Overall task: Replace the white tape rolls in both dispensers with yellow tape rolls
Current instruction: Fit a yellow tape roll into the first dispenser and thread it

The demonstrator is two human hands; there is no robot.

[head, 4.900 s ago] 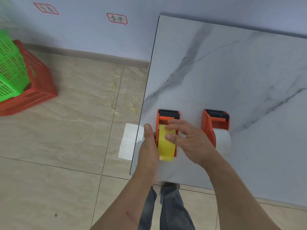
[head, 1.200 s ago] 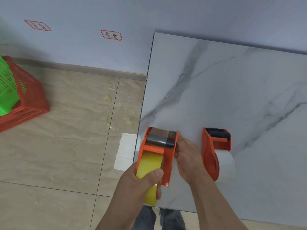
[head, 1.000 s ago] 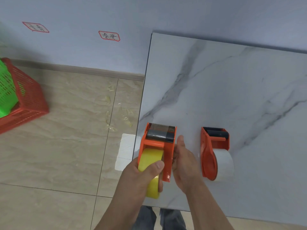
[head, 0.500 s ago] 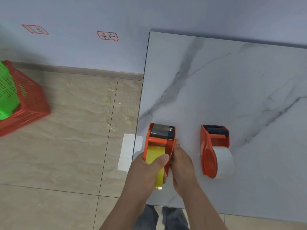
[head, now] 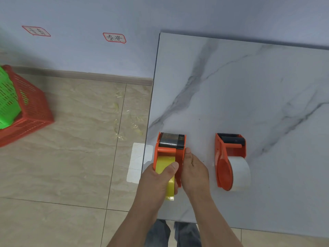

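Two orange tape dispensers stand on the marble table [head: 249,82]. The left dispenser [head: 170,148] carries a yellow tape roll [head: 164,164] and sits near the table's left edge. My left hand [head: 156,180] grips it from the left, thumb pressed on the yellow roll. My right hand [head: 194,172] presses against the dispenser's right side, thumb along its orange wall. The right dispenser [head: 227,157] stands apart to the right, untouched, with a white tape roll [head: 239,172] in it.
Red basket [head: 30,111] with a green basket [head: 7,97] inside stands on the tiled floor at the far left. A white paper patch [head: 136,163] lies on the floor beside the table edge. Bits of tape litter the floor.
The left dispenser has been lowered from a lifted, tilted hold to sit level at the table's left edge. My right hand closed in against its right side. The right dispenser has not moved.
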